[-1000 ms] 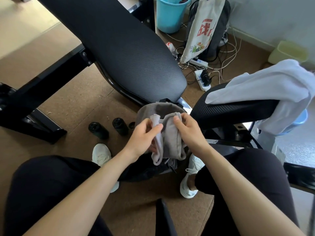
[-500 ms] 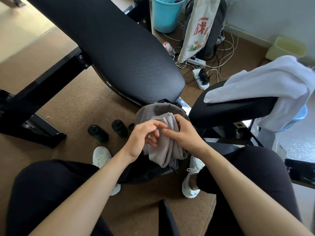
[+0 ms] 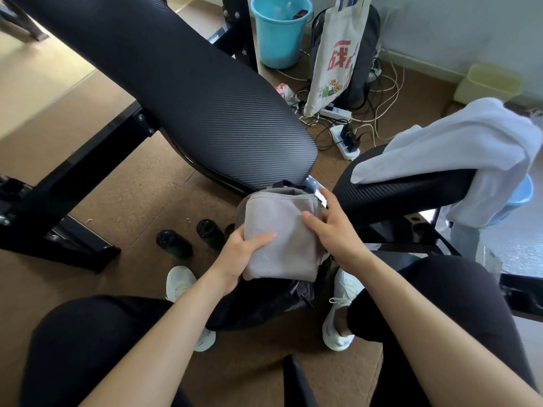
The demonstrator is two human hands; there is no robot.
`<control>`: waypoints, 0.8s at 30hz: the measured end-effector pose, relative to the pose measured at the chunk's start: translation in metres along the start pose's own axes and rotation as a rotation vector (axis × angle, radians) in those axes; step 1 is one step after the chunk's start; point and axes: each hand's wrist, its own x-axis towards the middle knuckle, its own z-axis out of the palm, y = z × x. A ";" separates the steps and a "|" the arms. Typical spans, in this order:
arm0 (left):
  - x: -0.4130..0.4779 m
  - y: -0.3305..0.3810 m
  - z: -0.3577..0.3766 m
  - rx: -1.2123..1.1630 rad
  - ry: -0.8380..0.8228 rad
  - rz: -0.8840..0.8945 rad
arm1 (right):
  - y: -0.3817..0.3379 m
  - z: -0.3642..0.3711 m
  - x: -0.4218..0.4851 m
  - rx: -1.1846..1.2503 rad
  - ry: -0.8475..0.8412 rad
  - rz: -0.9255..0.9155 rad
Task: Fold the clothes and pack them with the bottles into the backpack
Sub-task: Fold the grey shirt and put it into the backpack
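Note:
A folded grey garment (image 3: 283,230) sits at the mouth of the black backpack (image 3: 264,304) between my feet. My left hand (image 3: 239,254) grips its left edge, thumb on top and fingers underneath. My right hand (image 3: 332,230) holds its right side, thumb lying across the top. Two dark bottles (image 3: 173,243) (image 3: 210,233) stand on the floor to the left of the backpack, with a third mostly hidden behind the garment. A white garment (image 3: 458,154) is draped over the black bench seat (image 3: 405,192) at the right.
A long black padded bench back (image 3: 182,83) slants across the upper left on a black frame (image 3: 73,171). Behind it are a blue bucket (image 3: 279,30), a tote bag (image 3: 335,54), power strips with cables (image 3: 346,136) and a pale green bin (image 3: 487,86).
The grey garment was bunched and narrow between my hands; it now lies as a flat folded rectangle. My hands have spread apart to its two sides.

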 end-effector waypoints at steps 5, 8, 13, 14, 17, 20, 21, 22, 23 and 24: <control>0.007 -0.005 -0.007 0.105 0.146 0.041 | -0.009 -0.003 -0.007 -0.237 -0.243 -0.220; 0.011 -0.010 -0.006 0.299 0.279 0.120 | -0.005 0.001 -0.009 -0.451 -0.273 -0.155; 0.005 -0.012 0.001 0.902 0.391 0.346 | 0.002 0.015 -0.012 -0.641 -0.288 -0.146; 0.002 -0.013 0.003 1.021 0.398 0.399 | 0.003 0.017 -0.012 -0.643 -0.303 -0.138; -0.004 -0.018 0.007 1.311 0.399 0.533 | 0.000 0.022 -0.013 -0.455 -0.319 -0.073; -0.009 -0.024 0.012 1.496 0.415 0.631 | -0.002 0.024 -0.011 -0.094 -0.301 0.045; -0.011 -0.025 0.015 1.506 0.405 0.637 | -0.001 0.025 -0.010 -0.036 -0.292 0.075; -0.013 -0.026 0.017 1.486 0.376 0.637 | 0.001 0.026 -0.009 -0.018 -0.281 0.091; -0.014 -0.028 0.021 1.452 0.337 0.633 | 0.002 0.027 -0.009 -0.022 -0.260 0.099; -0.015 -0.030 0.024 1.423 0.295 0.632 | 0.003 0.027 -0.009 -0.013 -0.230 0.096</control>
